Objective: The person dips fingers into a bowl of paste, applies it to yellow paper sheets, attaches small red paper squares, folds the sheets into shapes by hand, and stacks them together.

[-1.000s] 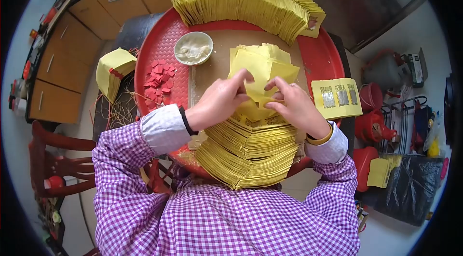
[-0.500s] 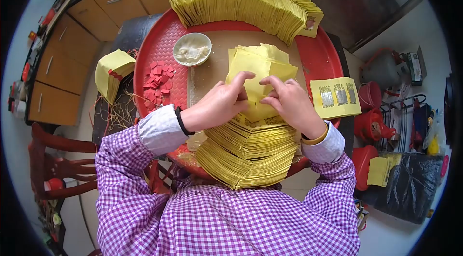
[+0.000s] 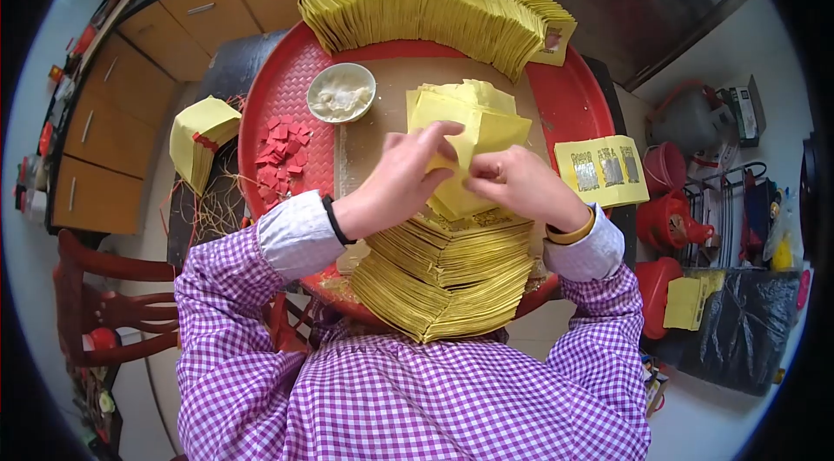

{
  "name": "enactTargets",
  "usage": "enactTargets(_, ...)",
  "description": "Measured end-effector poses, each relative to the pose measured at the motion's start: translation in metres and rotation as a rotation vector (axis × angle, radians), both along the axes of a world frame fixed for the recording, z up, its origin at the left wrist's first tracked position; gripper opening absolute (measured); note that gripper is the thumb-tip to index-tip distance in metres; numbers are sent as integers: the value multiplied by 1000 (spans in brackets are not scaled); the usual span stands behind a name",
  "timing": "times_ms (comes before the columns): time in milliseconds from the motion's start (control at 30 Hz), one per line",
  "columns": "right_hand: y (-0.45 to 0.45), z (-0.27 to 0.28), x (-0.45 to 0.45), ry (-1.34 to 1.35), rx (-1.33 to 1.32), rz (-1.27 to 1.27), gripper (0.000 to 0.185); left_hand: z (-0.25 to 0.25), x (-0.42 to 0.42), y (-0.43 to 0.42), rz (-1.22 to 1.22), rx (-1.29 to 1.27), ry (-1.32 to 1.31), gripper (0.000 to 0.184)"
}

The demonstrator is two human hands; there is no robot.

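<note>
While the yellow paper lies mid-tray, the right hand has its grip pinched on it; the left hand holds thumb and forefinger apart above. The red tray, on a dark bench, also carries a bowl, scraps and folded stacks. Wooden cabinets stand beyond, a chair left.

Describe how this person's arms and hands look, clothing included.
Purple-and-white checked sleeves end in pale, plain cuffs. The left hand has a black band at its wrist, the right hand a brownish-gold bangle. Both are ungloved.
</note>
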State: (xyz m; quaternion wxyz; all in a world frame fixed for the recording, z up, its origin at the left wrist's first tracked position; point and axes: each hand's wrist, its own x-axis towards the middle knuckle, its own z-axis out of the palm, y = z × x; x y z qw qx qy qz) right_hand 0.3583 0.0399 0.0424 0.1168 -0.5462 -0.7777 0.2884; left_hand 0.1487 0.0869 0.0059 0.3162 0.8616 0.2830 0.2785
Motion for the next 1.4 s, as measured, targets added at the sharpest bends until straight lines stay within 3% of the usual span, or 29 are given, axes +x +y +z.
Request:
enactTargets(67, 10, -2, 7, 10, 60, -63, 20, -6, -5, -3, 153, 253, 39, 38)
enactTargets(100, 19, -11, 14, 12, 60, -63, 20, -3, -7, -9, 153, 253, 41, 38)
enactTargets(167, 36, -30, 23, -124, 269, -161, 19, 6, -14, -29, -366, 285, 197, 20)
enactTargets(200, 37, -28, 21, -123, 272, -152, 19, -5, -18, -41, -427, 185, 214, 16)
enactTargets(267, 33, -20, 16, -36, 528, -146, 18, -5, -17, -42, -487, 84, 227, 12)
enactTargets(333, 18, -11, 11, 52, 773, -151, 20, 21, -8, -17, -276, -529, 351, 12)
enactTargets(400, -3, 2, 5, 93, 394, -10, 25, -8, -5, 15, -200, -503, 238, 10)
enactTargets(533, -22, -18, -13, 0, 237, -51, 26, -9, 7, 18, -227, -533, 172, 14)
enactTargets(667, -8, -14, -10, -28, 126, -187, 29, -7, 7, 27, -98, -436, 156, 18)
enactTargets(833, -5, -15, 5, 69, 171, -116, 31, 1, -11, -2, -4, -270, 147, 26)
enactTargets(1033, -17, -4, -5, 99, 35, -148, 21, -3, -3, 6, 27, -456, 24, 26)
enactTargets(1167, -10, -6, -6, 41, -39, -131, 9, -2, 3, -3, -37, 2, 29, 32)
enactTargets(1200, -6, -8, -4, 27, 45, -130, 12, -2, 2, -7, -37, 3, 31, 32)
enactTargets(1333, 20, -17, 15, -91, 273, -176, 14, 1, -9, -34, -213, 400, 170, 20)
enactTargets(1400, 24, -18, 19, -56, 370, -189, 15, 9, -13, -49, -487, 102, 256, 14)
